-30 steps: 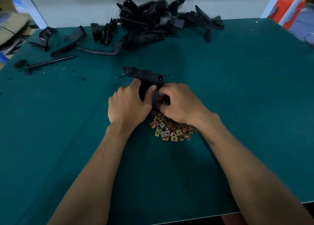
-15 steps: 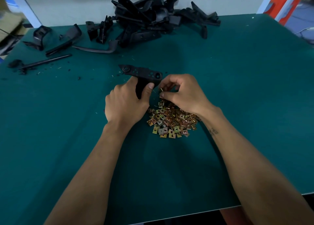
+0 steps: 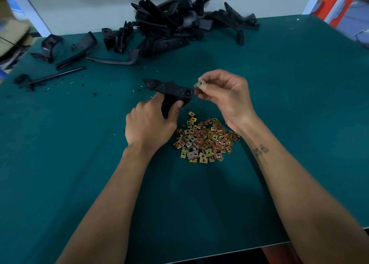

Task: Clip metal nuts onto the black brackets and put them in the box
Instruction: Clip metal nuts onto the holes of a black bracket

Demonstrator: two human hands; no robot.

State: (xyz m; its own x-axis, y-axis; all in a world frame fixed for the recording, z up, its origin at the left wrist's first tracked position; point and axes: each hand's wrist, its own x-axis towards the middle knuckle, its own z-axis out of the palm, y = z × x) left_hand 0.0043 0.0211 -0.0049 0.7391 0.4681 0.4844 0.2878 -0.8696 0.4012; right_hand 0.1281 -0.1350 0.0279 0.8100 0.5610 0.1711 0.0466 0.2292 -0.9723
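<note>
Head view shows your green bench [image 3: 79, 164] first, with the big heap of black brackets [image 3: 179, 24] piled at its far edge and a few loose black parts [image 3: 65, 52] scattered to the far left. Nearer you, just in front of your forearms, sits the pile of metal nuts [image 3: 205, 140]. No box is visible.

Your left hand [image 3: 147, 128] is curled round the stem of one black bracket [image 3: 171, 90], thumb on its near face, holding it up with the flat perforated arm pointing right. The part looks like stiff moulded plastic, light enough for one hand; gripping the stem, as you do, leaves the arm's end free for clipping.

Your right hand [image 3: 225, 98] pinches a single nut [image 3: 201, 84] between thumb and forefinger, the other fingers loosely curled, just beside the bracket's right end and not yet on it. The nut seems thin, springy sheet metal, small and likely slippery; hold it by its flat faces and keep the open side toward the bracket's edge, so that it slides on rather than skews or pops from your grip.
</note>
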